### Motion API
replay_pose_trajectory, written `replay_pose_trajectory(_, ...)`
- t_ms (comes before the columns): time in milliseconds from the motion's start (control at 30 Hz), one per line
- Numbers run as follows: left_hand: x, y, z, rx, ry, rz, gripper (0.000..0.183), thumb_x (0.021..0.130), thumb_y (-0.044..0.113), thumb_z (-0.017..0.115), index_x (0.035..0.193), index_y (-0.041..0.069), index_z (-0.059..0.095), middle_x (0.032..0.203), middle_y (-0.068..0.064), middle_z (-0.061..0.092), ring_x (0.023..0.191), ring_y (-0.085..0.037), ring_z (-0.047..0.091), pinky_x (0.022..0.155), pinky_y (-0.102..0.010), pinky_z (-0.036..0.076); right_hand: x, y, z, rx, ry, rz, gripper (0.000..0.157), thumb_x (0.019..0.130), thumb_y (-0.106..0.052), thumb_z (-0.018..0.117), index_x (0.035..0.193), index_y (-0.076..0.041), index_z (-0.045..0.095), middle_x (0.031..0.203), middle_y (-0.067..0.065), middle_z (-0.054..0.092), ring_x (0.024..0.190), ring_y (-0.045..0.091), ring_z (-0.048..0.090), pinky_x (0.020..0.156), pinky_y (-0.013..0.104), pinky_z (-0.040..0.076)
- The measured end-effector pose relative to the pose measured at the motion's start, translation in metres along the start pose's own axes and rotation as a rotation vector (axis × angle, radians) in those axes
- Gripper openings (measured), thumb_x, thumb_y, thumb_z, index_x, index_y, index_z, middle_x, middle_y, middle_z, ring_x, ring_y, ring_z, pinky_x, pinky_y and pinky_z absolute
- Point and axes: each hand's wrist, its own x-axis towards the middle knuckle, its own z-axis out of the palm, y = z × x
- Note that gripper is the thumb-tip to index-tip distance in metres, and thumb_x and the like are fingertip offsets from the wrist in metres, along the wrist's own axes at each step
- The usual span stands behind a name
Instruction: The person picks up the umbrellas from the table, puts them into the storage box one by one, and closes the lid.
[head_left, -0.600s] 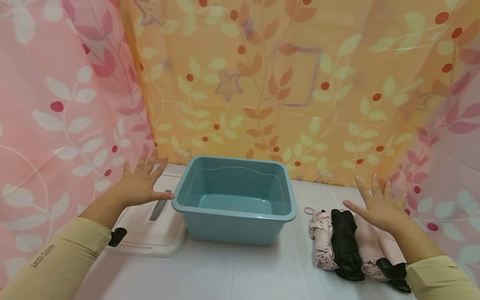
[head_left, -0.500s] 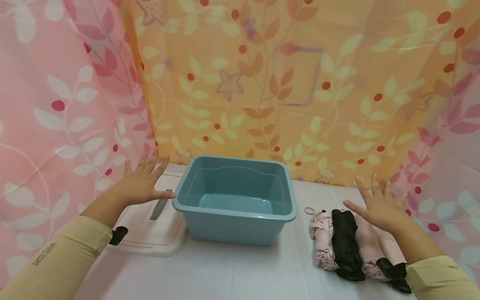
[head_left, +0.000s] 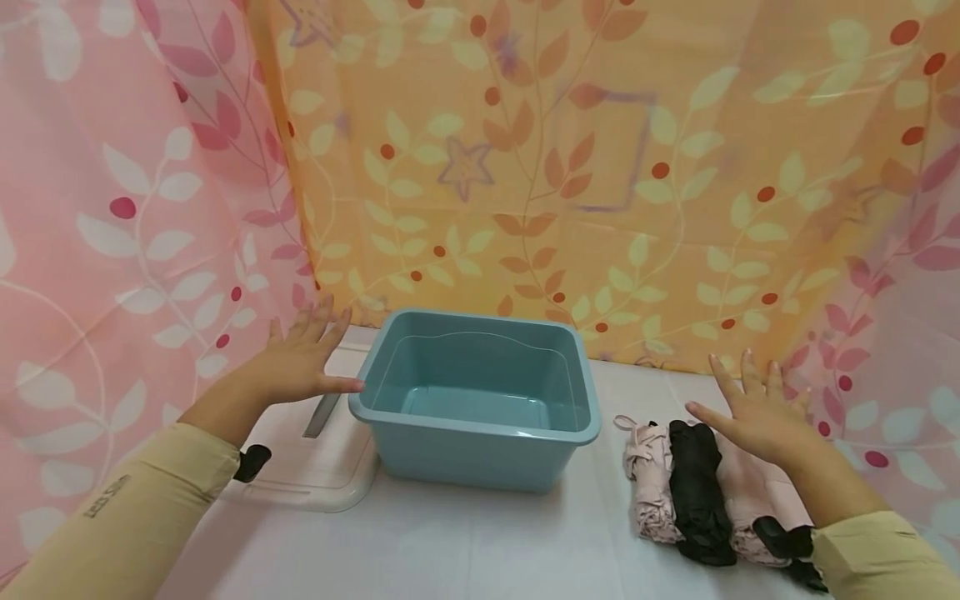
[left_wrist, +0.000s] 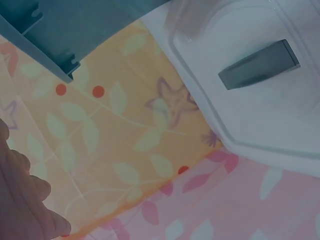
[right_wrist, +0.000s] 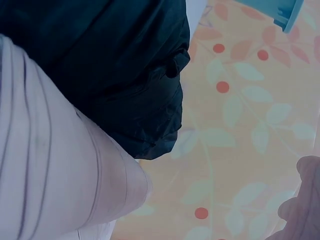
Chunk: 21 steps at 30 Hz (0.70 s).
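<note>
The left hand (head_left: 300,362) was held wide, fingers and thumb spread, over the white lid (head_left: 348,471), its thumb tip by the left rim of the blue tub (head_left: 468,458); whether the two touched could not be told. The right hand (head_left: 765,421) was spread just as wide above the rolled bundles, gripping nothing, as was the left. The tub stood upright in the middle of the white table (head_left: 450,550), its mouth uncovered. The lid, with its grey handle (head_left: 321,417), lay at the tub's left. Well to the tub's right, a pink bundle (head_left: 652,492), a black bundle (head_left: 701,496) and another pink bundle (head_left: 742,500) lay side by side. A yellow leaf-patterned curtain (head_left: 480,200) hung behind the table
</note>
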Motion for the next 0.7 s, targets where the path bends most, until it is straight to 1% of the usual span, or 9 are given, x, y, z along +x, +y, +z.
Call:
replay_pose_trajectory(100, 0.002, 0.004, 0.000, 0.009, -0.007, 0.012, 0.112, 0.073, 0.074, 0.050, 0.147, 0.013, -0.007, 0.148, -0.014, -0.025, 0.133, -0.044, -0.017, 0.092, -0.068, -0.017, 0.001, 0.000, 0.001, 0.004, -0.005, -0.001, 0.093, 0.085, -0.067, 0.039, 0.146, -0.018, -0.011, 0.141, 0.029, -0.028, 0.119, 0.058, -0.027, 0.073, 0.077, -0.018)
replay_pose_trajectory(167, 0.004, 0.007, 0.000, -0.003, -0.011, 0.024, 0.113, 0.072, 0.075, 0.050, 0.147, 0.013, -0.008, 0.149, -0.015, -0.023, 0.133, -0.045, -0.016, 0.094, -0.069, -0.014, 0.001, 0.001, 0.002, 0.003, -0.005, -0.001, 0.093, 0.085, -0.067, 0.039, 0.146, -0.018, -0.010, 0.141, 0.029, -0.027, 0.119, 0.058, -0.026, 0.073, 0.077, -0.018)
replay_pose_trajectory(400, 0.012, 0.014, 0.007, -0.052, -0.024, 0.065, 0.118, 0.071, 0.076, 0.049, 0.145, 0.007, -0.011, 0.151, -0.014, -0.018, 0.135, -0.042, -0.010, 0.098, -0.068, 0.004, -0.001, -0.002, 0.002, 0.004, -0.005, 0.002, 0.093, 0.085, -0.067, 0.039, 0.146, -0.018, -0.010, 0.141, 0.030, -0.026, 0.120, 0.057, -0.026, 0.073, 0.077, -0.020)
replay_pose_trajectory(433, 0.014, 0.015, 0.009, -0.050, -0.025, 0.073, 0.117, 0.072, 0.076, 0.048, 0.145, 0.006, -0.011, 0.151, -0.013, -0.018, 0.136, -0.040, -0.010, 0.099, -0.068, 0.004, -0.001, -0.002, 0.002, 0.004, -0.007, 0.002, 0.092, 0.085, -0.067, 0.039, 0.146, -0.018, -0.010, 0.141, 0.030, -0.026, 0.120, 0.057, -0.027, 0.073, 0.077, -0.020)
replay_pose_trajectory(567, 0.017, 0.018, 0.014, -0.049, -0.022, 0.103, 0.117, 0.073, 0.075, 0.047, 0.144, 0.001, -0.009, 0.151, -0.016, -0.016, 0.137, -0.037, -0.009, 0.102, -0.064, 0.000, 0.000, -0.003, 0.003, 0.005, -0.008, 0.001, 0.092, 0.085, -0.067, 0.038, 0.146, -0.019, -0.010, 0.141, 0.030, -0.026, 0.120, 0.056, -0.028, 0.073, 0.076, -0.020)
replay_pose_trajectory(633, 0.018, 0.021, 0.016, -0.045, -0.034, 0.105, 0.118, 0.073, 0.076, 0.047, 0.144, -0.001, -0.008, 0.151, -0.016, -0.015, 0.137, -0.037, -0.010, 0.103, -0.062, -0.001, 0.000, -0.002, 0.004, 0.004, -0.009, 0.000, 0.092, 0.085, -0.067, 0.038, 0.146, -0.019, -0.011, 0.141, 0.029, -0.027, 0.120, 0.056, -0.028, 0.074, 0.077, -0.019)
replay_pose_trajectory(700, 0.019, 0.023, 0.018, -0.044, -0.041, 0.108, 0.120, 0.072, 0.077, 0.048, 0.144, -0.003, -0.006, 0.151, -0.018, -0.012, 0.137, -0.037, -0.009, 0.103, -0.063, 0.000, 0.001, -0.001, 0.005, 0.006, -0.010, -0.001, 0.092, 0.085, -0.067, 0.038, 0.146, -0.019, -0.011, 0.141, 0.029, -0.027, 0.120, 0.056, -0.028, 0.074, 0.076, -0.020)
